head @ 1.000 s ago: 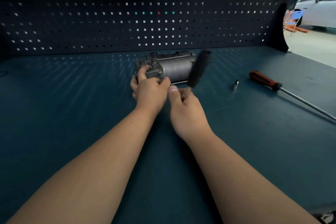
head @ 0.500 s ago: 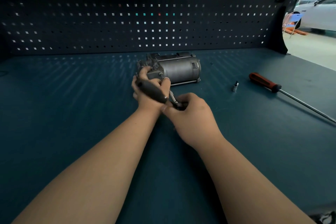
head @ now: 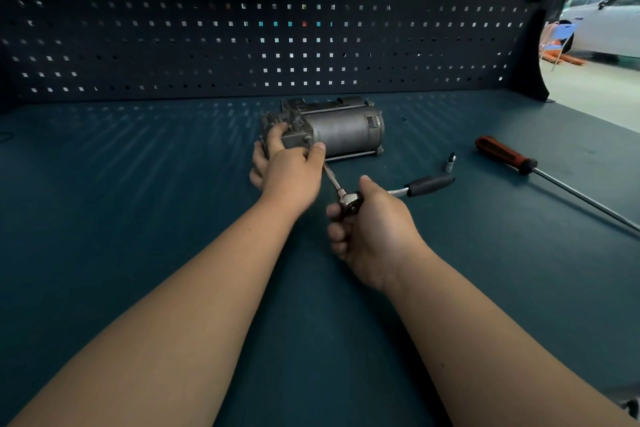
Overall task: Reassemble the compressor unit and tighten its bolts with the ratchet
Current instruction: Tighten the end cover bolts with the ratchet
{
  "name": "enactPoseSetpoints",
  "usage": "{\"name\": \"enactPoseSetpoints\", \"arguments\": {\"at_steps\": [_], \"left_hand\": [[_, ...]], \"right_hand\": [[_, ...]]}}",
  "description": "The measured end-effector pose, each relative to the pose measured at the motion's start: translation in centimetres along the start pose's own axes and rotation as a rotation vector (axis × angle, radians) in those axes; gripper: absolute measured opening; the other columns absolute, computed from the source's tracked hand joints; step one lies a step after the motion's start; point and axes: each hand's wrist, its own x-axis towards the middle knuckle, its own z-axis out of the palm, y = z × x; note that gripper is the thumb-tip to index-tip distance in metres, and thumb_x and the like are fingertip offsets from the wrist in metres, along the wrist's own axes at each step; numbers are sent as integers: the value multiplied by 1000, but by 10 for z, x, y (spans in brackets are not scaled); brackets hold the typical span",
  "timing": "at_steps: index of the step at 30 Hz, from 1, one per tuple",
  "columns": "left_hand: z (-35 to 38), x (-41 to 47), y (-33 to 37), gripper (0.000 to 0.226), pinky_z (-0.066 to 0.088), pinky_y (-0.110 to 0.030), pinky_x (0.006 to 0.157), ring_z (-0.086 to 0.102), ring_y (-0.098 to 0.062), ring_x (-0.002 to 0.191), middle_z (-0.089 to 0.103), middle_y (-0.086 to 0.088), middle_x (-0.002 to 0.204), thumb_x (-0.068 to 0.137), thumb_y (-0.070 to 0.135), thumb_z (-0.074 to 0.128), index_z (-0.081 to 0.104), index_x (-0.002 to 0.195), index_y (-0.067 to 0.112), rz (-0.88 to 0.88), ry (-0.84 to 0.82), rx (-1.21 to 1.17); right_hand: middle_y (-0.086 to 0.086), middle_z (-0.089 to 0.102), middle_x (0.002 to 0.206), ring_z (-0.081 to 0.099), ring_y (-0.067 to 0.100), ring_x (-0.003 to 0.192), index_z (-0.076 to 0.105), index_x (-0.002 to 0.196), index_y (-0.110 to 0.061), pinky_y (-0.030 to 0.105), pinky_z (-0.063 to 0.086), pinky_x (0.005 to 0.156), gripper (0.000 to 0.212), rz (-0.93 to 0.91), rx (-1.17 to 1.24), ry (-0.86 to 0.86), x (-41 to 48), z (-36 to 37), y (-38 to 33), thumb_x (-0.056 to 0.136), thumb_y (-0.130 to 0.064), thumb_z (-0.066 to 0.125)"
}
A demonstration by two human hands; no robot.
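On the bench, left hand [head: 289, 168] grips ribbed compressor [head: 341, 128]; right hand [head: 372, 229] grips chrome ratchet [head: 353, 199].

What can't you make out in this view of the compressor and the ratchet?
Head view, the only one:
1. Where the ratchet bar meets the compressor: hidden behind the left hand.
2. The compressor's left end: covered by that hand's fingers.
3. Part of the ratchet's shaft: inside the right hand.
4. The screwdriver tip: cut off by the right edge.
5. The small socket: too small to tell its size.
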Motion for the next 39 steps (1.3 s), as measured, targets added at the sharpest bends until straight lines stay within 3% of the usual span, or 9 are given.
{"name": "enactPoseSetpoints", "arguments": {"at_steps": [6, 10, 12, 15, 23, 26, 29, 33, 39], "left_hand": [[1, 2, 0, 42, 3, -46, 114, 5, -22, 143, 15, 17, 155, 94, 41, 49, 60, 59, 21, -16, 47, -15], [4, 5, -2, 28, 4, -43, 114, 9, -25, 142, 18, 12, 155, 91, 39, 53, 68, 79, 18, -12, 85, 17], [7, 6, -3, 27, 7, -40, 114, 12, -26, 141, 19, 10, 155, 89, 40, 55, 69, 92, 18, -21, 109, 40], [9, 7, -5, 34, 4, -47, 114, 10, -27, 142, 17, 14, 154, 91, 41, 52, 68, 71, 19, 9, 88, 108], [7, 3, -4, 27, 7, -46, 115, 12, -32, 141, 23, -1, 155, 90, 37, 56, 61, 111, 21, -52, 129, -94], [4, 3, -7, 41, 1, -47, 114, 4, -24, 142, 13, 14, 156, 94, 45, 49, 72, 80, 14, 14, 52, -2], [3, 4, -6, 47, -1, -46, 113, 4, -21, 143, 13, 18, 155, 94, 50, 45, 70, 70, 17, 15, 37, 21], [3, 1, -4, 46, 1, -47, 114, 3, -22, 143, 15, 18, 155, 92, 52, 48, 61, 58, 24, 30, 35, 11], [4, 2, -4, 45, 3, -48, 113, 5, -23, 143, 17, 18, 154, 91, 52, 51, 60, 56, 25, 24, 58, 0]], "right_hand": [[-6, 56, 49, 48, 10, 38, 52, 79, -13, 15, 34, 38, 43, -249, -529, 63, -1, 1, 7, 99, -46, 36], [-2, 57, 91, 52, 19, 79, 43, 106, -18, 31, 37, 64, 24, -527, -1020, 97, -3, -3, 12, 100, -40, 37], [-1, 53, 104, 55, 26, 82, 35, 121, -22, 34, 33, 60, 25, -641, -1380, 112, -4, -4, 17, 100, -37, 37], [5, 48, 123, 56, 28, 80, 24, 137, -21, 33, 26, 50, 41, -669, -1608, 138, -2, -2, 24, 99, -30, 39], [-5, 58, 103, 57, 24, 97, 37, 113, -27, 36, 38, 73, 18, -626, -1133, 19, 2, -5, 18, 100, -40, 37], [-11, 57, 79, 54, 12, 73, 48, 98, -24, 29, 37, 68, 17, -494, -759, 15, 7, -2, 12, 100, -38, 39], [-4, 54, 57, 38, 10, 39, 49, 84, -18, 22, 30, 43, 27, -280, -255, -32, 8, 4, 10, 101, -35, 39], [-1, 48, 56, 26, 10, 33, 47, 86, -17, 16, 20, 35, 30, 36, 272, -132, 6, 1, 1, 102, -39, 33], [-2, 46, 58, 24, 9, 34, 45, 88, -19, 16, 19, 34, 29, 76, 322, -153, 7, -2, 0, 102, -41, 33]]}}
